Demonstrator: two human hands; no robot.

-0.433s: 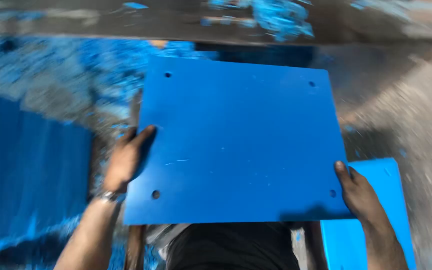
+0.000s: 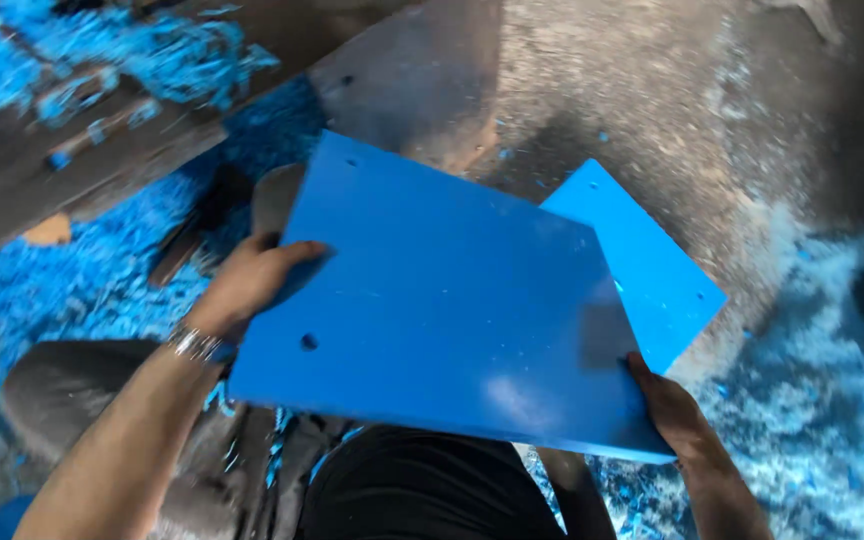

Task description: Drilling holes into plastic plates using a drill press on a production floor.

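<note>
Blue plastic sheet (image 2: 452,310) gripped at opposite edges by left hand (image 2: 247,285) and right hand (image 2: 672,410), grey floor (image 2: 672,90) strewn with blue shavings (image 2: 812,420)

Plain blue panel (image 2: 452,320), blue shavings (image 2: 42,290)

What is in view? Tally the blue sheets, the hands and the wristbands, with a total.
Blue sheets: 2, the held sheet and the lower sheet
Hands: 2, left hand, right hand
Wristbands: 1, metal wristband
Total: 5
</note>
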